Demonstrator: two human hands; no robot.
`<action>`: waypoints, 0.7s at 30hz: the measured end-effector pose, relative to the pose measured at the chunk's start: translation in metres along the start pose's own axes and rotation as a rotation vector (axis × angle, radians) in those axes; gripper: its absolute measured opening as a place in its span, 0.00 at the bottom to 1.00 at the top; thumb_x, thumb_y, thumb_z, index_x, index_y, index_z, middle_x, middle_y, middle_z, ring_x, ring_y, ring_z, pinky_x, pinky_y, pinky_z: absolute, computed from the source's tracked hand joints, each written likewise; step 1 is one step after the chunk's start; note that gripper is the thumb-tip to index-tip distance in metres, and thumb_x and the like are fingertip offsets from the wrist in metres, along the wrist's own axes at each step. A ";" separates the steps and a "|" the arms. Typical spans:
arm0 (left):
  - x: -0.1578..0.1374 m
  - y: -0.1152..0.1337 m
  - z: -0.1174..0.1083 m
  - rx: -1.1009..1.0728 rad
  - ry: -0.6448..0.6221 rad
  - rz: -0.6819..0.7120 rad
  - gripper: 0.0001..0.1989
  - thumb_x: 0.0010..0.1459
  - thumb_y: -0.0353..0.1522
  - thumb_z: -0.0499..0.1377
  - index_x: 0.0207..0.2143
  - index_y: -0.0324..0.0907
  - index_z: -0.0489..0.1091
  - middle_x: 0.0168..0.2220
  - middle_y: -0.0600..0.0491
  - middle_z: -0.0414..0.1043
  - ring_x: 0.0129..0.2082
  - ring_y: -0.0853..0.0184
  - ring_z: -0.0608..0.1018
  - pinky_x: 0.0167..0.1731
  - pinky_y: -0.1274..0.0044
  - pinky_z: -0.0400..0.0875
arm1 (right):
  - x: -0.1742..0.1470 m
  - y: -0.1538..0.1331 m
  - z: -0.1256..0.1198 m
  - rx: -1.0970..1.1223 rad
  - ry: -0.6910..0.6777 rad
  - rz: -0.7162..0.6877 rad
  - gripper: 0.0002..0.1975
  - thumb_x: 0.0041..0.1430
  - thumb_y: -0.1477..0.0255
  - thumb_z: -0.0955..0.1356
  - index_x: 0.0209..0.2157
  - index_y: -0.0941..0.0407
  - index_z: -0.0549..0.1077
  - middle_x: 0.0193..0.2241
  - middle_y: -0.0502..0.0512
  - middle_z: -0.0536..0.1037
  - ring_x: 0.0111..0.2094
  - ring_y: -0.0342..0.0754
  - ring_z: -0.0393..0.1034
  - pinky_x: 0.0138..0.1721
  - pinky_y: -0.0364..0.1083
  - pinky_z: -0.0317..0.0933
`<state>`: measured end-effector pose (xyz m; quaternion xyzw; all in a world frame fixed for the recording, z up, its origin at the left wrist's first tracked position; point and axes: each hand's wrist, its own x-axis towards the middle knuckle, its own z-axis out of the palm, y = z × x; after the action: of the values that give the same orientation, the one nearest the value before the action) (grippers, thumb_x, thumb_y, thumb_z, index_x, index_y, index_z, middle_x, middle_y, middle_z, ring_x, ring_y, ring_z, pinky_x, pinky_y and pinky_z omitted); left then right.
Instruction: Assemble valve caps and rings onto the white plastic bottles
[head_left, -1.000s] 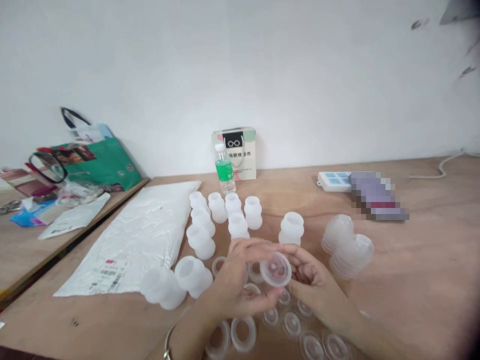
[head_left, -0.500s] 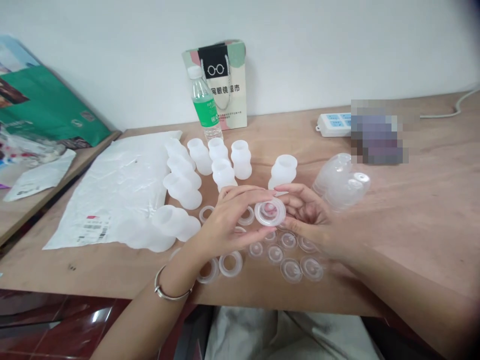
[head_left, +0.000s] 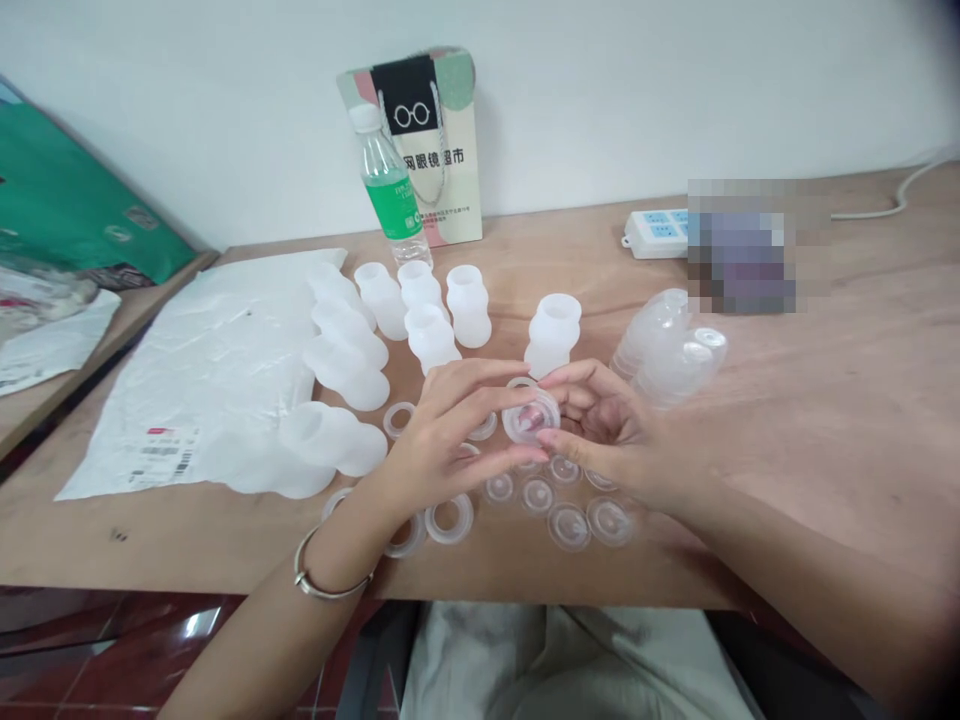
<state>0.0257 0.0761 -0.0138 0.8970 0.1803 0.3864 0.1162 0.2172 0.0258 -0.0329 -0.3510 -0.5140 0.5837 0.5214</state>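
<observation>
In the head view, a clear round piece (head_left: 531,414) is held up above the table (head_left: 847,400), between the two hands, with its flanged rim turned toward the camera; by the left hand (head_left: 442,425) it is gripped between thumb and fingers at its left side; by the right hand (head_left: 619,430) it is pinched at its right edge with thumb and forefinger, the other fingers being curled behind. A pinkish tint (perhaps a fingertip seen through the material) is noted at its centre. Below the hands, clear discs (head_left: 570,525) are laid out on the table; open rings (head_left: 450,519) are placed to their left, some partly covered by the left hand and forearm. One white wavy container (head_left: 553,328) is stood just beyond the hands; four more (head_left: 469,305) are grouped farther left, and others are seen beside a white plastic package (head_left: 217,350); clear domed covers (head_left: 684,362) are nested in two stacks beyond the right hand. A water bottle (head_left: 391,195) is stood before a paper bag (head_left: 454,190) near the wall.
</observation>
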 end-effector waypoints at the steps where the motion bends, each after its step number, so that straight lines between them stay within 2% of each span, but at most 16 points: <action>1: 0.000 0.001 0.000 0.005 0.029 0.015 0.19 0.52 0.34 0.66 0.47 0.45 0.69 0.47 0.47 0.73 0.45 0.62 0.76 0.43 0.69 0.70 | -0.001 -0.001 0.001 0.006 -0.003 -0.002 0.15 0.52 0.69 0.72 0.41 0.48 0.68 0.35 0.49 0.78 0.36 0.46 0.74 0.38 0.48 0.69; 4: -0.002 0.002 0.000 -0.028 0.081 0.037 0.15 0.54 0.28 0.64 0.45 0.46 0.71 0.43 0.49 0.74 0.41 0.65 0.77 0.39 0.72 0.72 | -0.001 -0.005 0.002 0.031 -0.002 0.016 0.17 0.51 0.70 0.73 0.43 0.47 0.69 0.37 0.48 0.78 0.36 0.45 0.74 0.39 0.48 0.69; 7: -0.003 0.003 0.001 -0.110 0.116 -0.002 0.14 0.54 0.27 0.63 0.44 0.47 0.73 0.43 0.50 0.74 0.40 0.66 0.77 0.39 0.72 0.73 | -0.001 -0.007 0.002 0.040 -0.055 0.052 0.21 0.49 0.72 0.73 0.46 0.47 0.70 0.41 0.49 0.78 0.40 0.46 0.74 0.40 0.48 0.70; 10: -0.004 0.004 0.002 -0.225 0.130 -0.065 0.13 0.54 0.27 0.63 0.43 0.47 0.74 0.43 0.51 0.74 0.40 0.66 0.77 0.39 0.72 0.74 | 0.000 -0.007 0.002 0.044 -0.132 0.041 0.24 0.50 0.74 0.73 0.49 0.46 0.70 0.41 0.48 0.78 0.39 0.44 0.74 0.39 0.46 0.70; 14: -0.004 0.006 0.004 -0.294 0.169 -0.093 0.13 0.52 0.26 0.65 0.41 0.47 0.75 0.42 0.51 0.72 0.39 0.68 0.76 0.38 0.74 0.74 | 0.002 -0.010 0.004 0.059 -0.129 0.016 0.21 0.49 0.77 0.73 0.45 0.48 0.72 0.36 0.46 0.79 0.35 0.41 0.74 0.36 0.42 0.70; 17: -0.004 0.007 0.005 -0.253 0.194 -0.056 0.14 0.51 0.24 0.65 0.40 0.46 0.74 0.40 0.51 0.72 0.38 0.68 0.76 0.37 0.73 0.74 | 0.003 -0.012 0.005 0.091 -0.118 0.072 0.19 0.47 0.76 0.74 0.42 0.51 0.72 0.29 0.45 0.78 0.28 0.40 0.73 0.30 0.40 0.69; 21: -0.003 0.007 0.004 -0.201 0.219 0.037 0.14 0.50 0.23 0.65 0.39 0.45 0.73 0.37 0.52 0.75 0.36 0.66 0.77 0.36 0.71 0.73 | 0.005 -0.014 0.005 0.112 -0.106 0.120 0.19 0.45 0.74 0.75 0.40 0.52 0.72 0.29 0.46 0.78 0.27 0.39 0.72 0.29 0.40 0.69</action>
<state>0.0283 0.0677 -0.0162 0.8364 0.1357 0.5003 0.1779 0.2148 0.0280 -0.0177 -0.3199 -0.4856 0.6595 0.4764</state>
